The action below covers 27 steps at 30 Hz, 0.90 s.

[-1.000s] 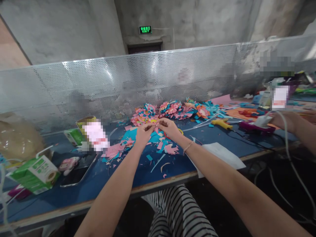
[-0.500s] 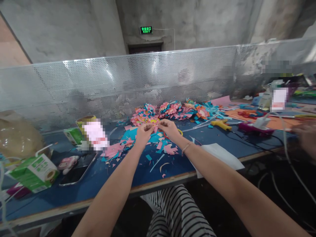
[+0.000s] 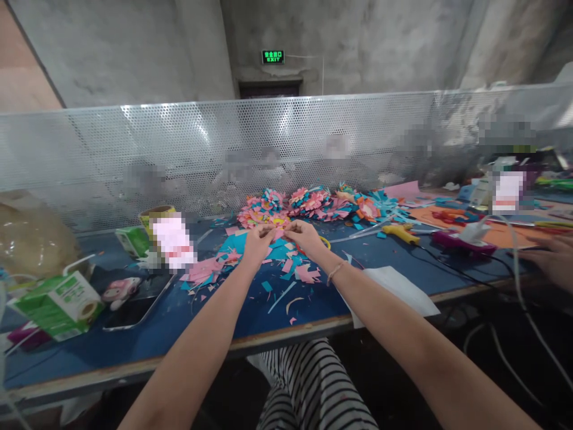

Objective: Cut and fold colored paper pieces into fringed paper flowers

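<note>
My left hand [image 3: 259, 241] and my right hand [image 3: 305, 235] meet over the middle of the blue table, fingertips pinched on a small pink paper piece [image 3: 278, 232] between them. Its exact shape is too small to make out. Just behind my fingers lies a heap of pink, blue and yellow paper flowers [image 3: 262, 209], with more flowers [image 3: 313, 202] to its right. Cut pink paper pieces [image 3: 203, 270] are left of my left hand. Blue and pink scraps [image 3: 286, 269] are strewn below both hands. A yellow ring [image 3: 325, 242] shows partly behind my right hand.
A yellow glue gun [image 3: 400, 233] and a purple power strip [image 3: 463, 242] with cords lie to the right. White paper [image 3: 394, 292] overhangs the front edge. On the left are a green carton [image 3: 60, 304] and a phone [image 3: 134, 312]. Another person's hand [image 3: 553, 260] rests far right.
My hands stay pinched together on the pink paper, with only a slight shift of the fingers. The other person's hand at far right shows more clearly. The view has shifted slightly.
</note>
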### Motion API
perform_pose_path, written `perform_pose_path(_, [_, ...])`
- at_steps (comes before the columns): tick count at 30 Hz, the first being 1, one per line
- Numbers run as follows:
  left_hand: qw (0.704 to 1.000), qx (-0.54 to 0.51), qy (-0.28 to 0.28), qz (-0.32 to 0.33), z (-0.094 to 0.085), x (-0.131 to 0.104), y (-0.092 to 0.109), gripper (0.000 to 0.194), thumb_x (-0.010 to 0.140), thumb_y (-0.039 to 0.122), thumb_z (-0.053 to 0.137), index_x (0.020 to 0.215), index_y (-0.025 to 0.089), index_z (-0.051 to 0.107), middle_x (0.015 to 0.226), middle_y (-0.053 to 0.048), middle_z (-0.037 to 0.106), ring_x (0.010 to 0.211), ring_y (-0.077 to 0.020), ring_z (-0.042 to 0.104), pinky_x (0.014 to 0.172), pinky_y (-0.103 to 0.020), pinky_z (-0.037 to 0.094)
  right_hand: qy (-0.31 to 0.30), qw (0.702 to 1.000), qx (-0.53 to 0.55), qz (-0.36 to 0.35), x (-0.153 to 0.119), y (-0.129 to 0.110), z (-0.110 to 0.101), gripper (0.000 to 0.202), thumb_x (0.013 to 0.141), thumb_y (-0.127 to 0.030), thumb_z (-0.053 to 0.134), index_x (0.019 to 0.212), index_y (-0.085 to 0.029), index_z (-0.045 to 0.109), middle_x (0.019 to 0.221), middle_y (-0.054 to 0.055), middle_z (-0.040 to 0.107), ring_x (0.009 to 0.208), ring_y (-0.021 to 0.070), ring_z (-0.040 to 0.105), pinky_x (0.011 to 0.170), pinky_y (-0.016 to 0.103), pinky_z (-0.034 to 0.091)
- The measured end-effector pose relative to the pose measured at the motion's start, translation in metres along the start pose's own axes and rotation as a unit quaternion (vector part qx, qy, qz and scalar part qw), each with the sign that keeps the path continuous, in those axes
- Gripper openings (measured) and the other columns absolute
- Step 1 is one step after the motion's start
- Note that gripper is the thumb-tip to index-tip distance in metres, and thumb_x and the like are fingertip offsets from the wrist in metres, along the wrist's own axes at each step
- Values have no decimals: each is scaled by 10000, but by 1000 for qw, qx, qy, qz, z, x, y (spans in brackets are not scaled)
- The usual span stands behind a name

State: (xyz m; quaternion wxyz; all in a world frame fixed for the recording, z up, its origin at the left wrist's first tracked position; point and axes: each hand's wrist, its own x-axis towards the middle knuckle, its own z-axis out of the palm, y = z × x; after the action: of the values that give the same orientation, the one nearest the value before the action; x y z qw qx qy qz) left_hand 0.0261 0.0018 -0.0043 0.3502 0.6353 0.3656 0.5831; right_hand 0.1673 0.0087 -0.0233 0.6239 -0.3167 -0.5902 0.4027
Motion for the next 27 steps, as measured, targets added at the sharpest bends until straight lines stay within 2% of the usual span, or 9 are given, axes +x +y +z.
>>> perform_pose_path(5, [998, -30, -37, -35, 0, 0, -3, 302, 526, 375, 707, 686, 140, 605, 602, -19, 620, 546, -129, 575, 591, -299, 497, 2, 1000, -14, -12, 2, 2, 0, 204, 563, -307, 649, 646, -167, 527, 566, -30, 548, 550, 100, 532, 593, 262, 463])
perform_pose_path(9, [998, -36, -34, -29, -2, 4, -7, 280, 479, 323, 730, 654, 141, 608, 556, -4, 607, 518, -124, 567, 586, -298, 498, -11, 1000, -6, -9, 2, 3, 0, 207, 577, -317, 640, 667, -168, 528, 580, -30, 546, 562, 101, 541, 596, 259, 463])
perform_pose_path(12, [999, -32, -31, -31, -3, 5, -9, 258, 461, 274, 731, 648, 140, 615, 539, 1, 602, 501, -121, 559, 572, -291, 491, -37, 998, -42, -19, 1, 2, -1, 215, 624, -359, 614, 682, -167, 537, 609, -16, 561, 582, 107, 552, 595, 256, 462])
perform_pose_path(21, [997, -33, -55, -30, -5, 5, -10, 269, 477, 289, 733, 666, 132, 624, 560, -8, 608, 521, -121, 564, 580, -284, 485, -42, 995, -94, -6, -2, -2, -2, 272, 598, -407, 641, 651, -156, 549, 556, -12, 549, 513, 107, 519, 526, 251, 436])
perform_pose_path(27, [998, -12, -54, -23, -2, -2, 2, 275, 535, 364, 702, 647, 125, 624, 545, -10, 599, 510, -111, 550, 580, -274, 482, -50, 996, -72, 16, -4, -5, 0, 308, 583, -427, 646, 624, -152, 513, 544, -23, 528, 519, 92, 503, 512, 225, 417])
